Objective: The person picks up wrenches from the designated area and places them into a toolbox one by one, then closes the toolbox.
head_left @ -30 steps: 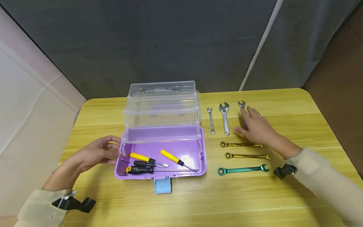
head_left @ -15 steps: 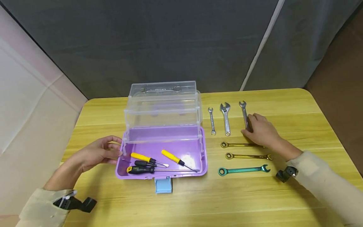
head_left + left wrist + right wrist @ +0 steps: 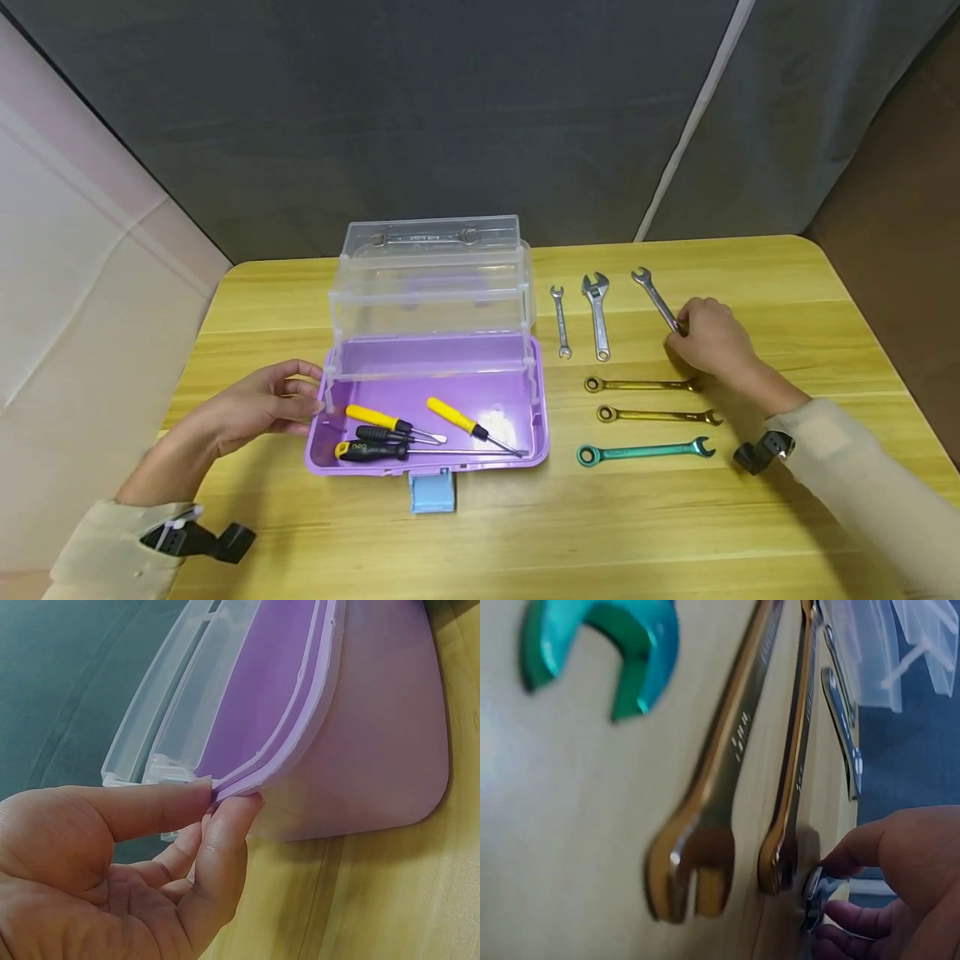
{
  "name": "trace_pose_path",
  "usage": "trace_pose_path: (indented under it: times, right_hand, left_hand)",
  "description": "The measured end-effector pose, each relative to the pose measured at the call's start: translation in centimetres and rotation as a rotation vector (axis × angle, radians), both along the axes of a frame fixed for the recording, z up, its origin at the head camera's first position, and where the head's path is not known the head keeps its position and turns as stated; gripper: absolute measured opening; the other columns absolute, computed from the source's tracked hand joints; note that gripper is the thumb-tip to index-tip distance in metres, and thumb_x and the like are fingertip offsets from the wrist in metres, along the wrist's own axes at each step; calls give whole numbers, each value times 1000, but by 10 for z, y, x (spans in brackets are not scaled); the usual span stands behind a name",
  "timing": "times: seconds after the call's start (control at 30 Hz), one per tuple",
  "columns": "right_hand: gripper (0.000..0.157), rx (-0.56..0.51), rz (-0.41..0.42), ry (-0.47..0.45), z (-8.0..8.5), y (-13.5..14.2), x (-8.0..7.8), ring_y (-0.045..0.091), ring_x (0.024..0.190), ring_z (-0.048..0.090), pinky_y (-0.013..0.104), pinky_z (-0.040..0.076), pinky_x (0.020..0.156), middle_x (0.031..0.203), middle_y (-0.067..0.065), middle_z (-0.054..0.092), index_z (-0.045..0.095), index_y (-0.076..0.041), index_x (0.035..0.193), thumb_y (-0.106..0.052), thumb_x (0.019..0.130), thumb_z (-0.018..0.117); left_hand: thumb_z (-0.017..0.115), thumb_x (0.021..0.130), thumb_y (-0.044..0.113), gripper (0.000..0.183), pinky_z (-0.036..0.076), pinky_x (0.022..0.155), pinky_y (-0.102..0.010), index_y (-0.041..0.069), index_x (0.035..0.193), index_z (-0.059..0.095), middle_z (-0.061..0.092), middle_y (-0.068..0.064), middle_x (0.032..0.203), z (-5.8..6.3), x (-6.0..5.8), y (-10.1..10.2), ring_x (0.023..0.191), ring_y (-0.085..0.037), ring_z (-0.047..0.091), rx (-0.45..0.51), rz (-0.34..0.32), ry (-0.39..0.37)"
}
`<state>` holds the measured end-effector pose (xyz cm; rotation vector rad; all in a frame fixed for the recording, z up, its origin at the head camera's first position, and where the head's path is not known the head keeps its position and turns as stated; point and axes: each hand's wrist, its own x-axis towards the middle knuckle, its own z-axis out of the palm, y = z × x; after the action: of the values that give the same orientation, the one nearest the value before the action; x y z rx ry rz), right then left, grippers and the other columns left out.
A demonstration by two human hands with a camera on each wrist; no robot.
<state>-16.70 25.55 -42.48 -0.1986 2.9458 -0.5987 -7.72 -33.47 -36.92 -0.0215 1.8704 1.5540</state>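
My left hand (image 3: 266,404) pinches the left rim of a purple toolbox (image 3: 442,392) between thumb and forefinger; the left wrist view shows the pinched rim (image 3: 244,780) closely. Inside the box lie several screwdrivers, with yellow (image 3: 450,415) and black (image 3: 371,451) handles. At the right, my right hand (image 3: 716,337) grips the near end of a silver open-end wrench (image 3: 655,298), which slants up and left from the fingers. In the right wrist view the thumb and fingers close on that silver end (image 3: 814,900), beside the gold wrench heads.
Left of the held wrench lie an adjustable wrench (image 3: 597,317) and a small silver wrench (image 3: 560,321). Nearer me are two gold wrenches (image 3: 637,385) and a green one (image 3: 645,451). The box's clear lid trays (image 3: 427,312) stand raised, a wrench (image 3: 423,238) in the top one.
My right hand has slid from over the silver wrench down to its near end and gripped it. That end has swung right, tilting the wrench. The left hand keeps its place.
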Motion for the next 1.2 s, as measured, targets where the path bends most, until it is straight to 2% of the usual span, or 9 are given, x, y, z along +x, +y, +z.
trace_pose_path:
  times: [0.1, 0.23, 0.4, 0.63, 0.73, 0.9, 1.2]
  right_hand:
    - [34, -1, -8, -50, 2, 4, -5, 31, 74, 54, 41, 47, 58, 94, 25, 61, 59, 12, 108, -19, 95, 64]
    - [30, 8, -6, -143, 6, 6, -12, 23, 63, 51, 32, 38, 51, 81, 15, 63, 64, 6, 102, -24, 99, 61]
    - [30, -1, -11, -248, 10, 7, -19, 18, 58, 48, 29, 36, 51, 67, 5, 59, 69, 1, 90, -25, 100, 59]
    - [33, 0, -13, -318, 14, 5, -23, 15, 52, 44, 27, 33, 48, 57, 0, 49, 67, -6, 76, -25, 100, 57]
    - [32, -10, -16, -326, 14, 5, -23, 15, 52, 44, 27, 33, 48, 57, 0, 49, 68, -5, 78, -24, 100, 55]
    - [29, -32, -27, -325, 14, 6, -22, 16, 56, 46, 28, 36, 50, 65, 5, 53, 66, 3, 92, -22, 102, 55]
    - [24, -98, -52, -202, 12, 10, -18, 22, 67, 53, 32, 42, 53, 85, 15, 62, 59, 6, 103, -17, 99, 61]
  left_hand:
    - [57, 101, -2, 26, 62, 79, -32, 4, 123, 46, 65, -4, 103, 0, 0, 0, 90, -19, 72, -1, -1, 0]
    - [57, 101, -2, 26, 62, 79, -32, 4, 123, 45, 65, -4, 103, 0, 0, 0, 91, -19, 72, -1, -1, -3]
    - [57, 101, -2, 26, 62, 79, -32, 4, 123, 45, 65, -4, 103, 0, -1, 0, 91, -19, 72, -1, 0, -3]
    - [58, 101, -1, 26, 62, 80, -32, 4, 124, 46, 65, -5, 104, 0, -1, 0, 91, -19, 72, -5, 0, -1]
    - [58, 101, -1, 26, 62, 80, -32, 3, 123, 46, 65, -5, 104, 0, -1, 0, 91, -20, 72, -1, -1, 0]
    - [59, 100, 0, 26, 62, 79, -32, 4, 123, 46, 65, -5, 104, 1, 0, 0, 91, -20, 72, -1, -3, 7]
    - [59, 101, 1, 27, 62, 80, -32, 2, 124, 45, 65, -5, 104, 1, 0, 1, 91, -19, 71, -18, 1, 1]
